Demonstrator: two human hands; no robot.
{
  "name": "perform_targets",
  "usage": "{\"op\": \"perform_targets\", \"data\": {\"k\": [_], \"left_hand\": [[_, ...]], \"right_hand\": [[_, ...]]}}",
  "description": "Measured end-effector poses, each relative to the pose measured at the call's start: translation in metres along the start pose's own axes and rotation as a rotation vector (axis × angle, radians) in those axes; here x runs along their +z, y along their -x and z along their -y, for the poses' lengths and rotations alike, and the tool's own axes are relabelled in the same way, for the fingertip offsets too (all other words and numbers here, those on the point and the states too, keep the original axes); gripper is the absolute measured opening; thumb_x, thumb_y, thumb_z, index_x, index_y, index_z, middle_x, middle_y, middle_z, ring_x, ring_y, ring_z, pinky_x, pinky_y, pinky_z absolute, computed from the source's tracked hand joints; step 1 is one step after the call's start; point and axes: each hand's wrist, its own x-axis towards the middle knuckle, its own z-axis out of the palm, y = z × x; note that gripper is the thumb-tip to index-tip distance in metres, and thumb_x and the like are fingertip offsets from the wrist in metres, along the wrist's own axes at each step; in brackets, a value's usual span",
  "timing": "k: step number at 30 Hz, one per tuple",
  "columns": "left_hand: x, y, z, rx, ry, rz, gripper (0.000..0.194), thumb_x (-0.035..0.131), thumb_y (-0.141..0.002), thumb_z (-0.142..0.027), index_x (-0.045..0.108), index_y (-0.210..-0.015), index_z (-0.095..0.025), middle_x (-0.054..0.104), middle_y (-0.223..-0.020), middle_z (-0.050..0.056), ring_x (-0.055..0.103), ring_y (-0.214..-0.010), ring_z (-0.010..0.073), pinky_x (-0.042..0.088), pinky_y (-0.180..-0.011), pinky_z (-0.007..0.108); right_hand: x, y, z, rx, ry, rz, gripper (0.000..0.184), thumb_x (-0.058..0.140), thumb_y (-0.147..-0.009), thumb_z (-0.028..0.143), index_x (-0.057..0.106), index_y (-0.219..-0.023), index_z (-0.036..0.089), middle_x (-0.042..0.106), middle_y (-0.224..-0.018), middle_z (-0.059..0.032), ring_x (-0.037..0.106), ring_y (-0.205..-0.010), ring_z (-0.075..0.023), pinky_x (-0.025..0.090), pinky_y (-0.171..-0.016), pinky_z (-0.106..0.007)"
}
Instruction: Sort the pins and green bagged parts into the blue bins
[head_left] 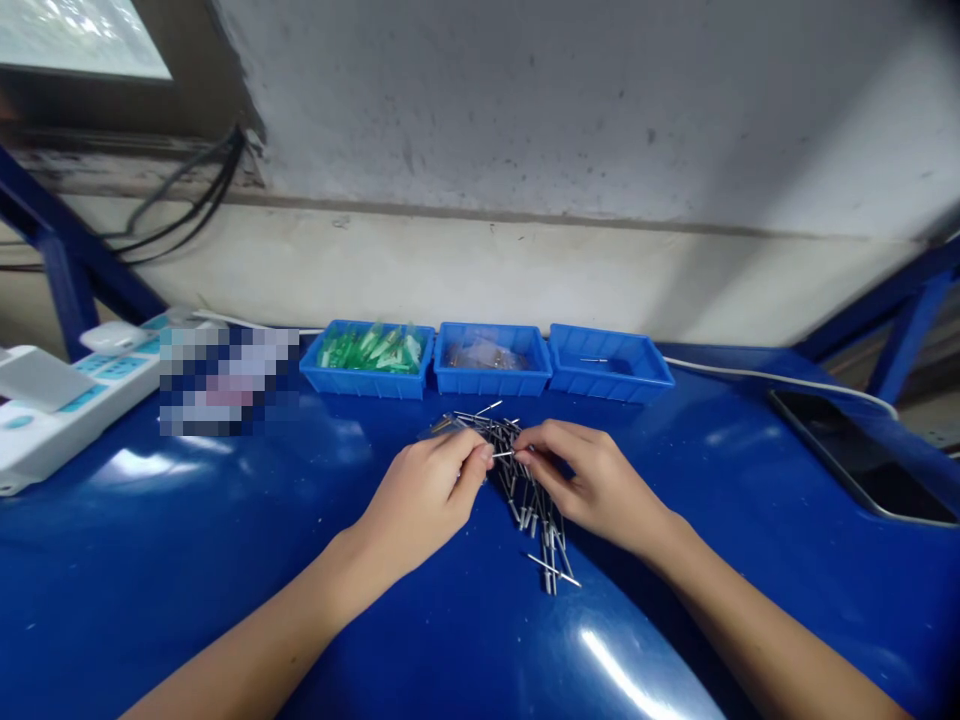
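Observation:
Between my two hands is a thin metal blind rivet (pixel 502 455), held over a loose pile of similar rivets (pixel 551 550) on the blue tabletop. My left hand (pixel 442 480) pinches one end of it between thumb and forefinger. At the other end, the fingertips of my right hand (pixel 592 475) close on it. Part of the pile is hidden behind both hands. Behind it, the right-hand blue bin (pixel 611 385) has a single rivet (pixel 594 360) lying inside.
Two more blue bins stand along the wall: the left bin (pixel 365 383) with green pieces, the middle bin (pixel 491 383) with clear plastic bags. A white power strip (pixel 45 440) lies at the left, a black phone (pixel 855 455) at the right. A white cable (pixel 780 374) runs behind.

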Motion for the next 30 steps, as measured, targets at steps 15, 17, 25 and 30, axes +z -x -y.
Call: {"op": "perform_targets", "data": {"k": [15, 17, 25, 30], "left_hand": [[0.002, 0.001, 0.001, -0.006, 0.023, -0.101, 0.022, 0.036, -0.094, -0.027, 0.049, -0.079, -0.018, 0.055, -0.068, -0.002, 0.052, -0.059, 0.0107, 0.038, -0.057, 0.024], [0.002, 0.002, 0.003, -0.003, 0.053, -0.079, 0.023, 0.035, -0.095, -0.027, 0.048, -0.078, -0.018, 0.055, -0.069, -0.002, 0.052, -0.06, 0.0109, 0.039, -0.058, 0.024], [0.015, -0.005, -0.002, 0.186, -0.144, -0.018, 0.02, 0.039, -0.093, -0.021, 0.055, -0.104, -0.019, 0.061, -0.096, 0.004, 0.053, -0.091, 0.0194, 0.042, -0.079, 0.036], [0.02, -0.009, -0.005, 0.233, -0.465, 0.092, 0.025, 0.044, -0.088, -0.011, 0.06, -0.105, -0.021, 0.061, -0.102, 0.004, 0.05, -0.096, 0.0242, 0.04, -0.077, 0.04]], "right_hand": [[0.005, 0.002, 0.006, -0.021, 0.036, -0.029, 0.016, 0.048, -0.091, 0.03, 0.053, -0.1, 0.017, 0.06, -0.072, -0.0008, 0.053, -0.061, -0.0116, 0.041, -0.057, -0.024], [0.005, 0.002, 0.007, -0.053, 0.065, -0.045, 0.012, 0.045, -0.092, 0.025, 0.054, -0.097, 0.017, 0.062, -0.074, -0.0022, 0.055, -0.064, -0.0121, 0.042, -0.059, -0.025], [-0.025, -0.003, -0.018, 0.055, 0.326, -0.304, 0.021, 0.043, -0.092, 0.03, 0.057, -0.088, 0.016, 0.062, -0.067, -0.0026, 0.056, -0.057, -0.0124, 0.039, -0.056, -0.024], [-0.047, -0.001, -0.051, 0.444, 0.455, -0.516, 0.046, 0.053, -0.084, 0.045, 0.049, -0.117, 0.014, 0.058, -0.061, 0.0004, 0.053, -0.051, -0.0147, 0.036, -0.052, -0.025]]}}
